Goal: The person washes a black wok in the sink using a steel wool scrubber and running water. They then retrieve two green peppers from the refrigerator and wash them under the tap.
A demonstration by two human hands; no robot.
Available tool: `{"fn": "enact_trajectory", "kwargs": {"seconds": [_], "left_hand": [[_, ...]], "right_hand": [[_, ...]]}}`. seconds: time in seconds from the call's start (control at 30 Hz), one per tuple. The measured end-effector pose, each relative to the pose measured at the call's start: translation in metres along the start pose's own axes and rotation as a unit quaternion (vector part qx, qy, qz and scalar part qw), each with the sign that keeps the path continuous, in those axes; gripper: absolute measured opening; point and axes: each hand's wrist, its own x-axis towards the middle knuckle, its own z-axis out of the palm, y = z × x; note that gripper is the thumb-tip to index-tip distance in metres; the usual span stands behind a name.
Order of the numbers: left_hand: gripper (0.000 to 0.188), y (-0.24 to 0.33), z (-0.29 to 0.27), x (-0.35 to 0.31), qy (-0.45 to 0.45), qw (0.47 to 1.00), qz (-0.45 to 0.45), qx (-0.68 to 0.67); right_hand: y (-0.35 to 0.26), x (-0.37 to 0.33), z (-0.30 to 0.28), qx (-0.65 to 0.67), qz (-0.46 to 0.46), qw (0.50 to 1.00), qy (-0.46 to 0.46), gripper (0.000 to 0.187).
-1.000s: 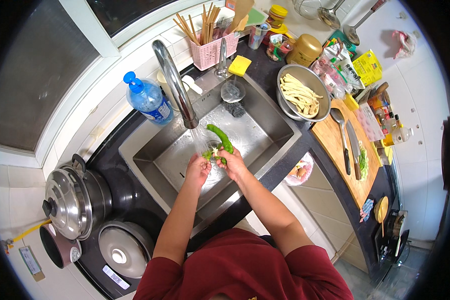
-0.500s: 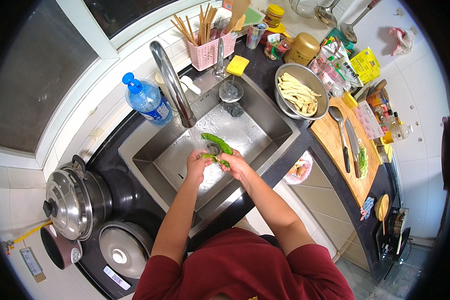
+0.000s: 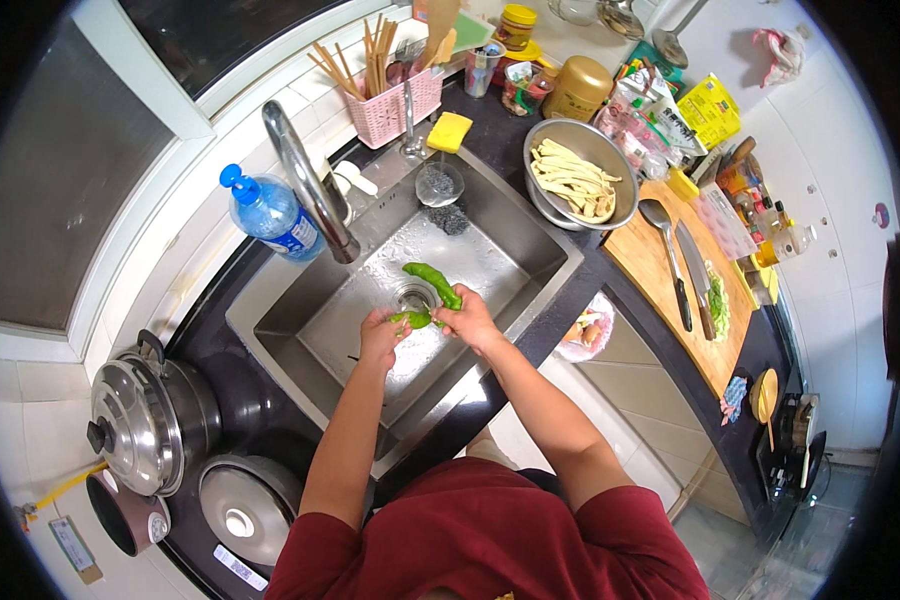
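Observation:
Over the sink (image 3: 500, 235), my left hand (image 3: 379, 338) is closed on the end of a green pepper (image 3: 410, 320). My right hand (image 3: 470, 318) grips a second, longer green pepper (image 3: 432, 282), which points up and left from its fingers. The shorter pepper's other end reaches the right fingertips; whether they also pinch it I cannot tell. Both hands are above the basin, close to the drain (image 3: 415, 297). The curved metal faucet (image 3: 310, 180) ends beyond my left hand, and no clear stream of water shows below it.
A blue soap bottle (image 3: 273, 215) stands left of the faucet. Pots (image 3: 145, 425) occupy the left counter. At right are a metal bowl (image 3: 620, 205) of pale strips and a cutting board (image 3: 650, 260) with a ladle (image 3: 670, 250), a knife (image 3: 695, 275) and chopped greens (image 3: 717, 305).
The water stream seen under the faucet before no longer shows. My hands sit slightly farther right of the faucet mouth, and the peppers are spread apart more. The whole view has shifted a little.

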Motion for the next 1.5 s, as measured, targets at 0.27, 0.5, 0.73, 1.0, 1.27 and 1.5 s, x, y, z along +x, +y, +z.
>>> {"fn": "enact_trajectory", "kwargs": {"seconds": [0.27,0.5,0.73,1.0,1.27,1.5], "left_hand": [[0.021,-0.002,0.042,-0.013,0.008,0.999,-0.013,0.029],[0.007,-0.01,0.062,-0.011,0.016,0.998,-0.033,0.05],[0.017,-0.013,0.05,-0.003,0.027,0.999,-0.028,0.036],[0.014,-0.008,0.044,-0.001,-0.024,1.0,0.012,-0.013],[0.021,-0.006,0.025,0.004,-0.016,0.998,0.053,-0.034],[0.023,0.005,0.015,-0.014,0.005,0.998,0.064,-0.028]], "right_hand": [[-0.012,-0.049,-0.056,-0.2,-0.13,0.941,0.239,0.025],[0.018,-0.101,-0.154,-0.235,-0.166,0.84,0.461,0.022],[0.069,-0.104,-0.207,-0.229,-0.066,0.823,0.516,0.025],[0.057,-0.103,-0.195,-0.192,-0.074,0.811,0.548,0.024],[0.01,-0.059,-0.097,-0.222,-0.178,0.896,0.342,0.023],[0.01,0.014,0.033,0.089,0.002,0.995,0.055,0.022]]}}
